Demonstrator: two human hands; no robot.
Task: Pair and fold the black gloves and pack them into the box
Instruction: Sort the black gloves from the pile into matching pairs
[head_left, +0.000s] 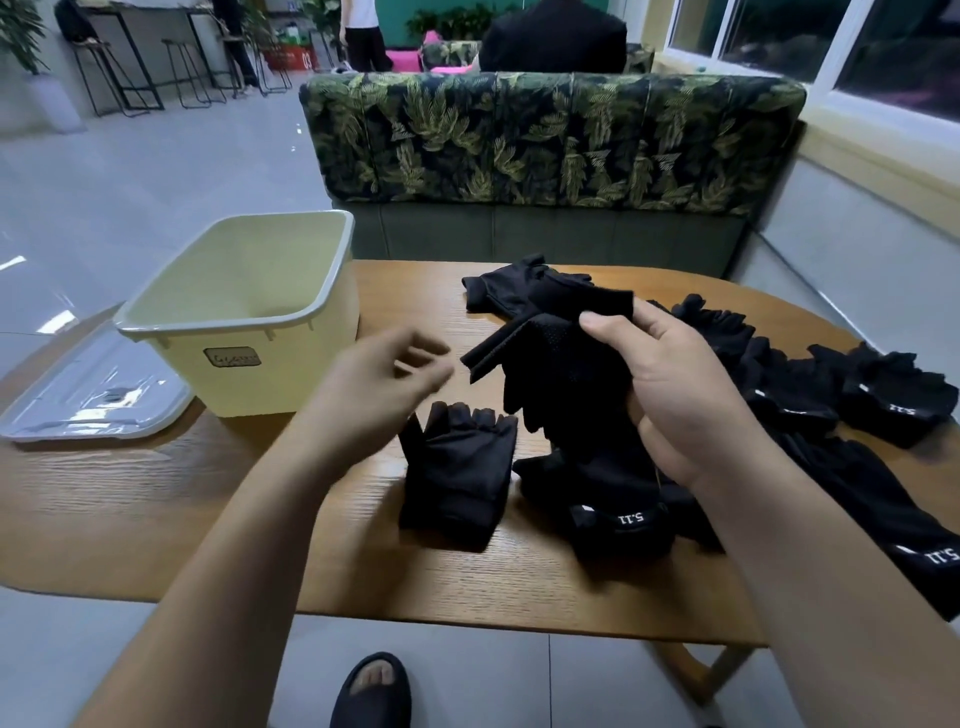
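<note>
The right hand (680, 395) was up above the surface (260, 499), pinching a black glove (561, 384) that hung with its fingers pointing down. The left hand (384, 379) floated beside it, fingers loosely curled, holding nothing. Bare wood lay between the hands and the pale box (244, 312) at the left edge. More gloves (810, 395) lay piled to the right.

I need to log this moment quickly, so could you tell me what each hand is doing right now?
Left hand: open, fingers loosely curled, holding nothing, blurred.
Right hand: closed on a black glove, held above the table.
</note>
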